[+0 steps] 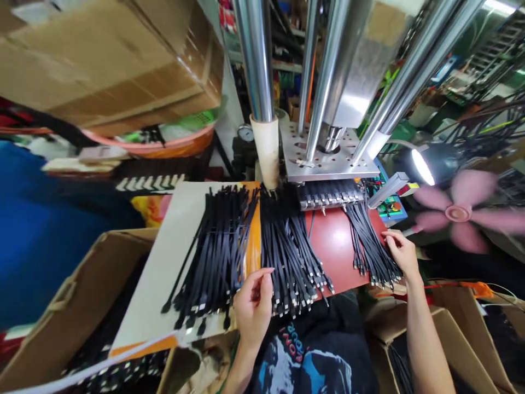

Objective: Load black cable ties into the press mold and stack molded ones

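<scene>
My left hand (253,303) is over the front ends of the black cables, its fingers curled in and its thumb close to the index finger. Whether anything thin sits between those fingertips is hidden. Beside it, one bundle of flat black cables (219,251) lies on a pale board, and another bundle of cables (287,251) spreads to its right. My right hand (402,253) is at the right edge of the red plate (334,246), fingers bent loosely beside a third bunch of cables (371,246). Nothing shows in its grasp. A fixture (330,196) holds a row of metal-tipped connectors.
Above the fixture hangs a press plate (328,158) on steel columns. A lamp (422,167) shines at the right, near a spinning pink fan (457,213). Cardboard boxes with cables stand low on both sides; a large carton (110,60) is at upper left.
</scene>
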`<state>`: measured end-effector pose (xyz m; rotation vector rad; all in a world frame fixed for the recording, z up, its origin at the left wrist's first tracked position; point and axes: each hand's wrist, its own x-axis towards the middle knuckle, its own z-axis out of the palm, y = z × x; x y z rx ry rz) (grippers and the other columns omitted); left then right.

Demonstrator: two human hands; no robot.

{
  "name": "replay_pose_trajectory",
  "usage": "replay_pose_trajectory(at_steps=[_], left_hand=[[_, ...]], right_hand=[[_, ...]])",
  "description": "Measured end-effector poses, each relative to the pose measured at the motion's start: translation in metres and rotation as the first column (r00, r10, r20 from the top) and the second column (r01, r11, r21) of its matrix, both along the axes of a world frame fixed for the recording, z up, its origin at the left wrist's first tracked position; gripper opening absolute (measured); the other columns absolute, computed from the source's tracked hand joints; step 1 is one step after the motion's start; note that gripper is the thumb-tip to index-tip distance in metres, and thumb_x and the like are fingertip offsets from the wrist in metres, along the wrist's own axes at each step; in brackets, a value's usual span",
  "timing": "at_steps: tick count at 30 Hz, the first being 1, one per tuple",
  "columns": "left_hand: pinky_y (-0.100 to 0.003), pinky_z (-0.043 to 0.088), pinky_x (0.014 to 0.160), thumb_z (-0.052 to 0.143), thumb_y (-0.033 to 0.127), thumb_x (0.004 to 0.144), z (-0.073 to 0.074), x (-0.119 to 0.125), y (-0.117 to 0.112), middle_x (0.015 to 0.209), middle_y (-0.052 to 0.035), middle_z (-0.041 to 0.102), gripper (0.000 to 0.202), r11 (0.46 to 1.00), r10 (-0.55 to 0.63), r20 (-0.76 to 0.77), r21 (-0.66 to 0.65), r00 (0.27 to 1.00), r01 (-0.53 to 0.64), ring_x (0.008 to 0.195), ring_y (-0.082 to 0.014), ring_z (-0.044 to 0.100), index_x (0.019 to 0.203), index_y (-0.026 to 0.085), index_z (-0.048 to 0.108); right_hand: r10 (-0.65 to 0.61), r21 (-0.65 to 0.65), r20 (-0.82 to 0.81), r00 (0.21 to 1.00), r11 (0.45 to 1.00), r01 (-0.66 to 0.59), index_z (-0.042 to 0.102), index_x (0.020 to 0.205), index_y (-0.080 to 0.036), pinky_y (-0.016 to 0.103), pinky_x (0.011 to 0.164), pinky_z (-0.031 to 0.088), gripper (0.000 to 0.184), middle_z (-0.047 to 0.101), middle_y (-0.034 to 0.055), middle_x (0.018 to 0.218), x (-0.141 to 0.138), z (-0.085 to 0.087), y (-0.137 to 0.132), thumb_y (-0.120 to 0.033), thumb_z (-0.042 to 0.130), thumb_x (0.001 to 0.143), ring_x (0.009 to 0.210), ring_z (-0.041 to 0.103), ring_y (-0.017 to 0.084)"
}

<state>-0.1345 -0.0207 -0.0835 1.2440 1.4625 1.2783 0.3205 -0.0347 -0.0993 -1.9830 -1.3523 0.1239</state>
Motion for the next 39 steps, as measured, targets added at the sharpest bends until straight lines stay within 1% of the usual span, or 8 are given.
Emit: replay_pose_trajectory(at_steps=[7,13,19,25,30,32,36,39], left_hand=[[-0.023,0.046,0.051,0.068,0.053,0.092,0.003,0.004,0.005,0.067,0.0008,0.062,0.038,0.997,0.061,-0.026,0.038,0.998,-0.060,0.056,-0.0141,0.055,0.100,0.017,0.077],[-0.023,0.045,0.050,0.071,0.056,0.089,0.002,0.005,0.008,0.067,0.0007,0.062,0.041,0.996,0.091,-0.073,0.021,0.993,-0.089,0.055,-0.0136,0.053,0.100,0.017,0.078],[-0.022,0.043,0.050,0.073,0.061,0.088,0.000,0.003,0.008,0.065,0.0022,0.060,0.045,0.990,0.138,-0.065,-0.020,0.988,-0.140,0.055,-0.0126,0.051,0.102,0.018,0.077],[-0.022,0.044,0.051,0.076,0.067,0.084,0.003,0.001,0.010,0.064,0.0025,0.059,0.052,0.988,0.143,-0.092,-0.047,0.985,-0.148,0.056,-0.0131,0.051,0.101,0.018,0.077],[-0.022,0.044,0.051,0.077,0.064,0.085,0.001,-0.002,0.014,0.066,0.0021,0.060,0.050,0.989,0.125,-0.090,-0.070,0.988,-0.132,0.058,-0.0132,0.052,0.104,0.017,0.077],[-0.022,0.045,0.052,0.077,0.063,0.084,-0.001,-0.004,0.015,0.066,0.0020,0.060,0.050,0.987,0.136,-0.088,-0.072,0.987,-0.142,0.058,-0.0134,0.053,0.104,0.017,0.077],[-0.021,0.045,0.051,0.077,0.061,0.084,-0.001,-0.002,0.016,0.066,0.0020,0.060,0.048,0.987,0.137,-0.099,-0.069,0.986,-0.144,0.058,-0.0132,0.053,0.103,0.017,0.077],[-0.021,0.043,0.050,0.075,0.059,0.086,0.003,0.001,0.016,0.065,0.0025,0.058,0.046,0.990,0.125,-0.126,-0.051,0.984,-0.132,0.056,-0.0125,0.050,0.103,0.017,0.077]], right_hand=[[0.110,-0.105,-0.066,0.992,0.988,-0.117,0.081,0.101,-0.027,0.042,0.088,0.057,0.029,0.082,0.0078,0.099,-0.028,0.005,0.005,-0.043,0.057,0.095,0.088,0.076,0.029],[0.219,-0.155,-0.257,0.941,0.952,-0.264,0.080,0.097,-0.026,0.033,0.063,0.056,0.033,0.078,0.0034,0.080,-0.009,0.014,0.030,-0.052,0.060,0.097,0.065,0.070,0.022],[0.055,-0.030,-0.386,0.921,0.997,-0.072,0.076,0.104,-0.018,0.030,0.048,0.049,0.055,0.073,0.0059,0.078,0.002,-0.003,0.046,-0.066,0.051,0.098,0.052,0.061,0.017],[-0.015,0.041,-0.429,0.903,0.999,0.036,0.079,0.106,-0.020,0.031,0.052,0.056,0.051,0.078,0.0083,0.084,-0.001,-0.017,0.041,-0.066,0.059,0.096,0.057,0.066,0.019],[-0.175,0.182,-0.415,0.893,0.945,0.270,0.071,0.125,-0.018,0.046,0.088,0.065,0.051,0.076,0.0191,0.123,0.004,-0.021,0.044,-0.059,0.057,0.098,0.101,0.076,0.030],[-0.153,0.199,-0.424,0.893,0.946,0.256,0.069,0.127,-0.019,0.046,0.093,0.064,0.049,0.077,0.0181,0.122,0.003,-0.020,0.043,-0.057,0.056,0.099,0.103,0.077,0.029],[-0.022,0.151,-0.452,0.892,0.983,0.101,0.070,0.128,-0.020,0.037,0.066,0.066,0.048,0.079,0.0125,0.108,-0.003,-0.015,0.042,-0.057,0.057,0.101,0.070,0.076,0.022],[0.027,0.164,-0.438,0.898,0.985,0.051,0.065,0.141,-0.023,0.039,0.072,0.068,0.053,0.072,0.0159,0.135,-0.005,-0.012,0.041,-0.057,0.060,0.100,0.087,0.079,0.025]])
